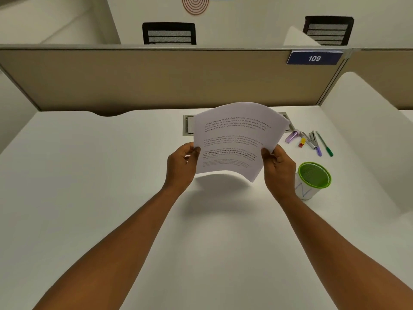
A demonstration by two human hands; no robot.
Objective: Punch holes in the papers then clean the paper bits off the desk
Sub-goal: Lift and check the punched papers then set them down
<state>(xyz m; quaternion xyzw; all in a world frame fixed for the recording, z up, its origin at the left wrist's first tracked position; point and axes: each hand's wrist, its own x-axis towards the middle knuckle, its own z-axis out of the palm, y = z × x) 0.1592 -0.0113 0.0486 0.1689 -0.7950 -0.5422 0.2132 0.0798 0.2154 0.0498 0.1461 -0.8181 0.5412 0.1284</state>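
A thin stack of printed white papers [234,139] hangs in the air above the middle of the white desk [89,175], bowed upward. My left hand [181,164] grips its left edge and my right hand [279,166] grips its right edge. To the right on the desk lie a purple hole punch [292,136] and a metal stapler with purple trim [311,143]. I see no paper bits on the desk.
A green pen [325,144] and a small red-and-yellow item [301,142] lie by the stapler. A white cup with a green mesh rim [312,180] stands beside my right hand. A grey cable hatch [187,125] sits behind the papers. A beige partition [156,79] closes the back.
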